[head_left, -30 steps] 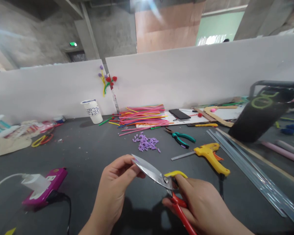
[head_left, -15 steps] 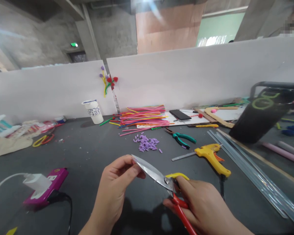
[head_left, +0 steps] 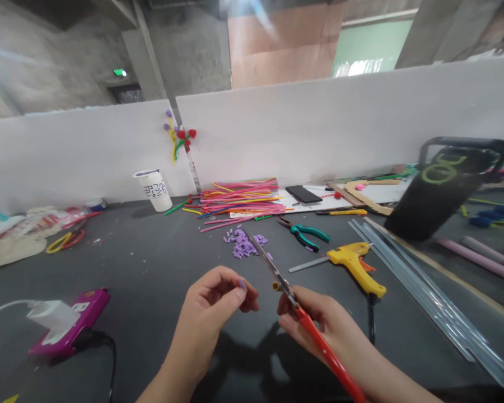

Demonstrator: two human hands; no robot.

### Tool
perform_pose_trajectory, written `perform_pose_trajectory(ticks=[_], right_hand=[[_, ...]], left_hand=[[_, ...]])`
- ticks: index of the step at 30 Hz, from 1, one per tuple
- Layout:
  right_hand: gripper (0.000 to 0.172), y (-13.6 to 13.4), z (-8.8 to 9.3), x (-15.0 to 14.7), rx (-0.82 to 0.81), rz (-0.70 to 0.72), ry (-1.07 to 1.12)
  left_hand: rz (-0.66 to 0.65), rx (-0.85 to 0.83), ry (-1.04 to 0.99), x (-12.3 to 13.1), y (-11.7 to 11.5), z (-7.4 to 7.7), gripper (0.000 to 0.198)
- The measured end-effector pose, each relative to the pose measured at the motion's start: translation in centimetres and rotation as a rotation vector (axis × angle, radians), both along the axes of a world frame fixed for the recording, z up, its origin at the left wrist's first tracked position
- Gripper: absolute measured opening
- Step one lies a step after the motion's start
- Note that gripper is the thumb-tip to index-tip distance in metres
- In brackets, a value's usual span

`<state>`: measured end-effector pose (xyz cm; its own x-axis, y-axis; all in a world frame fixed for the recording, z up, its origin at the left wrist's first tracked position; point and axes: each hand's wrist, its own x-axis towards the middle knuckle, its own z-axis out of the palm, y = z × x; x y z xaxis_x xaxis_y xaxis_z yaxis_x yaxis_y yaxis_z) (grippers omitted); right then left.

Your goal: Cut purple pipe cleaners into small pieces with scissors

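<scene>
My left hand pinches a small purple piece between thumb and forefinger, low in the middle of the head view. To its right, my right hand grips scissors with one red and one yellow handle. The scissors' blades look closed and point up and to the left, apart from my left hand. Beyond the blade tips lies a loose heap of short purple pieces on the dark table.
Pliers, a yellow glue gun and clear strips lie to the right. Behind are pink pipe cleaners, a phone, a white cup and a black bottle. A magenta power strip is left.
The scissors have swung away from my left fingertips, turning edge-on with blades toward the purple heap. My left fingers have curled in, and a purple piece now shows between them.
</scene>
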<state>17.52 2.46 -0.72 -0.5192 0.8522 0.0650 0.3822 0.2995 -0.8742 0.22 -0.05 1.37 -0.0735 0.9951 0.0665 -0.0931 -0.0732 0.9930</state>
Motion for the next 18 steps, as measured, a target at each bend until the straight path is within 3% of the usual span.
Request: perform_pose_trajectory(ticks=[8, 14, 18], right_hand=[[0.01, 0.1, 0.7, -1.1, -0.155, -0.133, 0.252], [0.007, 0.2, 0.2, -1.2, -0.13, -0.093, 0.242], [0.008, 0.2, -0.2, -1.2, -0.128, -0.121, 0.267]], left_hand=[[-0.045, -0.02, 0.368, 1.7, -0.1, -1.6, 0.012], [-0.074, -0.023, 0.456, 2.3, 0.0, -2.0, 0.006], [-0.106, -0.04, 0.483, 2.5, -0.2, -1.8, 0.012]])
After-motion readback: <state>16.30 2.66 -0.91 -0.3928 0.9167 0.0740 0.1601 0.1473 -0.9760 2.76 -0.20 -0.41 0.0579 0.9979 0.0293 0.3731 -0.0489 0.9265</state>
